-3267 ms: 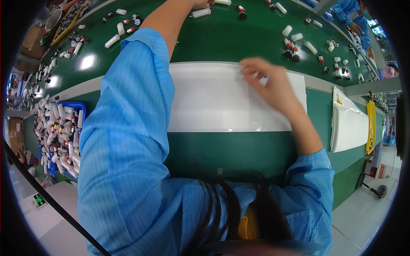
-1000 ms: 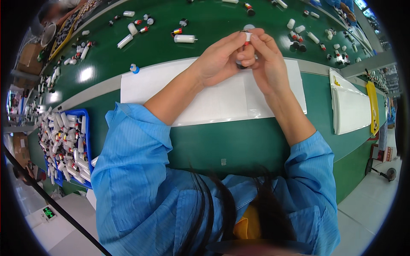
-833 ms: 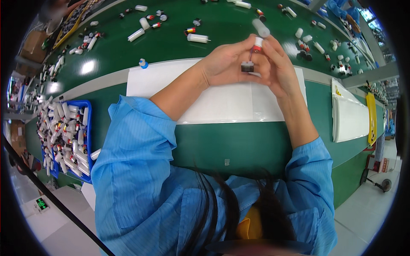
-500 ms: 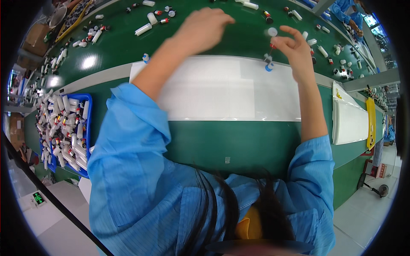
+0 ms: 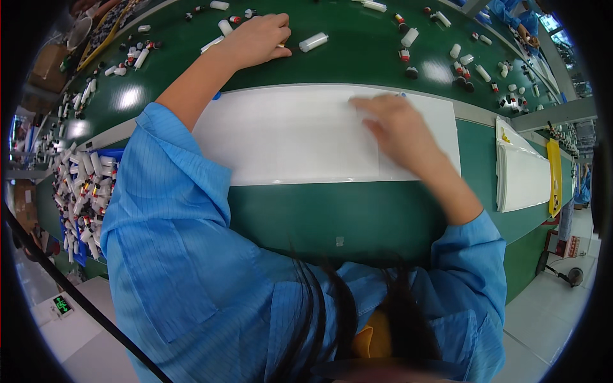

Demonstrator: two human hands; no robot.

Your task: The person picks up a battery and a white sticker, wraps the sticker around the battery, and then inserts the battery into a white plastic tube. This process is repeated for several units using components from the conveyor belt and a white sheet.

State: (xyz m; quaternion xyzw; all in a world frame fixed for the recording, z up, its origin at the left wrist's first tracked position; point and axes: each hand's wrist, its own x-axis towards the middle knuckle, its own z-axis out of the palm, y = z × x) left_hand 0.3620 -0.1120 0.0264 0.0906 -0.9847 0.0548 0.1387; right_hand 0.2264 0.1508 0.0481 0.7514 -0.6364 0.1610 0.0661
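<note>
I'm probably at the picking-up step, my left hand [image 5: 258, 42] at a small yellowish part [image 5: 281, 45] near a white bottle [image 5: 313, 42] on the green bench [image 5: 357, 64], its grip unclear, my right hand [image 5: 401, 126] loosely open over the white sheet [image 5: 287, 134], so next calls for a sure pinch.

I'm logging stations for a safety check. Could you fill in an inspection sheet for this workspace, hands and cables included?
Surface: green table, white sheet laid across it.
Work items: white tube just right of the left hand.
Clutter: loose tubes and red-and-black parts scattered beyond the sheet.
Hands: left hand over the table, yellow bit at its fingertips, grip unclear; right hand blurred above the sheet, thumb and forefinger apart, nothing seen in it.
Cables: black cord-like line crossing the lower left; its nature unclear.
Surroundings: blue tray heaped with tubes, left; white stack and fan, right.
</note>
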